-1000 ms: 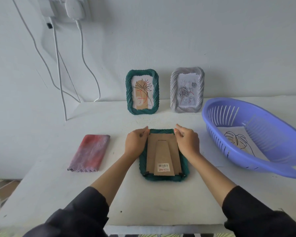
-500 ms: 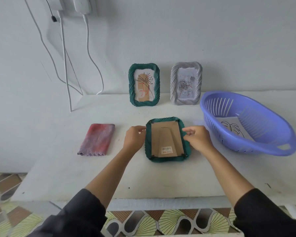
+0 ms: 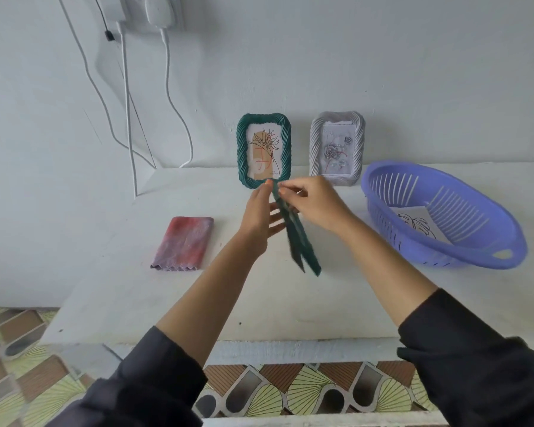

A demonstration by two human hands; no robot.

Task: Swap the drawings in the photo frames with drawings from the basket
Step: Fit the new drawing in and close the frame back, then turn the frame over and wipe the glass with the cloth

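Pinching the frame (image 3: pixel 296 241) at its top, the right hand (image 3: pixel 316 201) holds it edge-on above the table (image 3: pixel 121 288). The left hand (image 3: pixel 259 217) grips its other side.

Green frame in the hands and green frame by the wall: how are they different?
The held green frame is up off the table, tilted and edge-on, gripped by the left hand and right hand; the standing green frame stands upright, untouched. The standing green frame shows its flower drawing; the held green frame's front is hidden. Both are dark green.
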